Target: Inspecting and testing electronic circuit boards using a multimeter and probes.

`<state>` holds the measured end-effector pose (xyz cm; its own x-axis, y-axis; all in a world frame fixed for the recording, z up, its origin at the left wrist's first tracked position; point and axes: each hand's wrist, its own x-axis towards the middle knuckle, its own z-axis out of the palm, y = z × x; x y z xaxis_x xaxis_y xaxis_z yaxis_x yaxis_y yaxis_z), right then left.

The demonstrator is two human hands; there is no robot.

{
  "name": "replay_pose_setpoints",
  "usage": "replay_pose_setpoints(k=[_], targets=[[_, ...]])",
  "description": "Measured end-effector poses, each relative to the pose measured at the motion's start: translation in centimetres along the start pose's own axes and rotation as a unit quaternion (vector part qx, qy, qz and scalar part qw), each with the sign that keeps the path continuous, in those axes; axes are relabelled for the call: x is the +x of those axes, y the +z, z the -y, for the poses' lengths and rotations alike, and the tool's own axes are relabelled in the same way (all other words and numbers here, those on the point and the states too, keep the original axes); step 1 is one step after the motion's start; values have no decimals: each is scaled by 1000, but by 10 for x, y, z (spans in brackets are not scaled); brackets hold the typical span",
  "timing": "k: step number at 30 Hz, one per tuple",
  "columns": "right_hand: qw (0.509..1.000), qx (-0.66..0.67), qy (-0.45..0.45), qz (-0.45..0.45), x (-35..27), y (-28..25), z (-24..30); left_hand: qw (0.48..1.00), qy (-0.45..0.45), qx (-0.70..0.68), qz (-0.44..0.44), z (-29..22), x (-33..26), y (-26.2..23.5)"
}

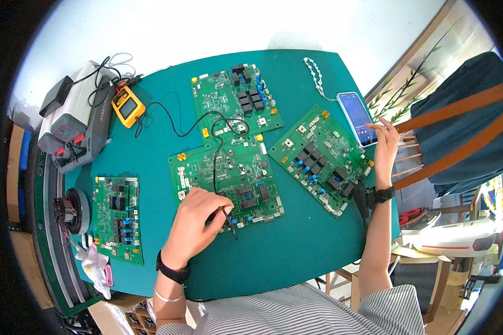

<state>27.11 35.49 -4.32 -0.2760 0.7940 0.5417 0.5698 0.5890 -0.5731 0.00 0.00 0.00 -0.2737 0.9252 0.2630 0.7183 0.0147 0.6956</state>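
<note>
My left hand (194,223) pinches a thin black cable (215,167) between thumb and fingers, close to the end. The end points down at the near edge of the middle green circuit board (198,170). The cable runs back across the far circuit board (221,95) to a small yellow meter (128,106) with a dark screen. My right hand (385,139) has its fingers apart, the fingertips at the lit screen of a smartphone (355,114) lying at the table's right edge. Between my hands lies a third circuit board (324,156), turned at an angle.
Another circuit board (117,218) lies at the left. A grey and white power unit (75,123) and a dark round coil (75,212) stand along that side. A white beaded strap (314,75) trails from the phone. By my right wrist lies a black tapered object (361,200).
</note>
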Motion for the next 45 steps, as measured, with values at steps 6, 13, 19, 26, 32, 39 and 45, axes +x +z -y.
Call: replay_pose_setpoints(k=[6,13,19,26,32,39,45], targets=[[999,-14,35,-19,2,-6,-22,1000,15,-9,-12,0,-2,5],[994,34,92,-53,2,-9,-21,1000,24,-4,-10,0,-2,1],[994,51,91,-31,3,-3,-3,999,46,3,-7,2,-3,1],[991,122,51,10,-2,-2,26,997,73,-32,-26,-2,-6,4],[994,109,-2,29,-2,-7,27,993,97,-12,-60,-6,-8,7],[992,125,-21,14,-2,-15,35,985,129,32,-109,-3,-10,3],[989,133,-59,-9,2,-29,48,976,120,88,-160,-6,-10,-1]])
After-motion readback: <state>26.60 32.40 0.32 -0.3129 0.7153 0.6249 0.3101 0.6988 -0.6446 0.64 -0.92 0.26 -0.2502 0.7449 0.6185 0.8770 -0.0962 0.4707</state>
